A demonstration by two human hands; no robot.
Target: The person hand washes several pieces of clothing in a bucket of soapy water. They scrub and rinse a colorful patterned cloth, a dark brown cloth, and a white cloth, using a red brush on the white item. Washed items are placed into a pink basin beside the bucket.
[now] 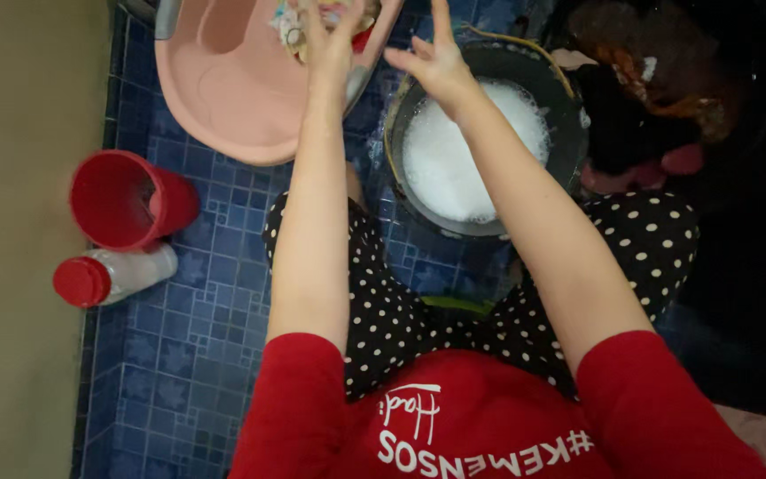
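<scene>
Left hand (330,40) holds cloth (299,27) over pink basin (223,98).

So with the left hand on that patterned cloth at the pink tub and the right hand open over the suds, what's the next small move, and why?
Probably settle the cloth fully into the pink tub. The left hand grips it at the tub's rim, partly hidden. The right hand hangs open and empty above the foamy black basin, so it looks free to help there.

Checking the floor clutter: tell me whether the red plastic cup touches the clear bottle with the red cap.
Touching. The head view shows the red plastic cup lying on its side with its lower rim against the clear bottle with the red cap; no tile shows between.
</scene>
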